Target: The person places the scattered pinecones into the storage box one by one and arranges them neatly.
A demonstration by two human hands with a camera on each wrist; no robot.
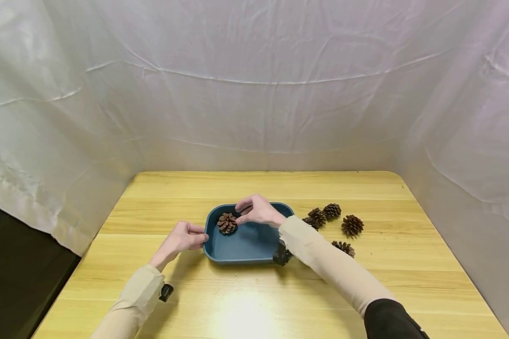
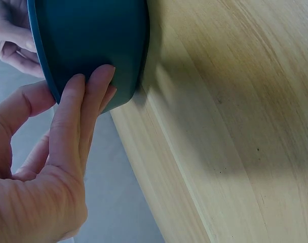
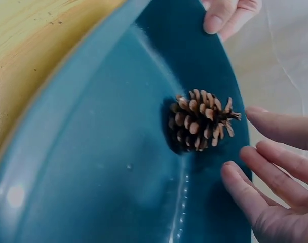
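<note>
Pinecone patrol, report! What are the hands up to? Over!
Left hand grips blue tray. Right hand near pinecone in tray, holding nothing. Other pinecones outside; nothing seems in the way.

High head view angled down, close wrist views, shared tray (image 1: 250, 246)

Count, all views. Pine cones: one in the tray, pine cone (image 1: 227, 223); on the table (image 1: 407, 282), at least four pine cones (image 1: 352, 226). Exact number uncertain, right sleeve (image 1: 343, 273) overlaps the group. Trays: one tray (image 1: 246, 260). Tables: one. Hands: two, left hand (image 1: 182, 240) and right hand (image 1: 260, 210). Black wrist devices (image 1: 166, 292): two.
</note>
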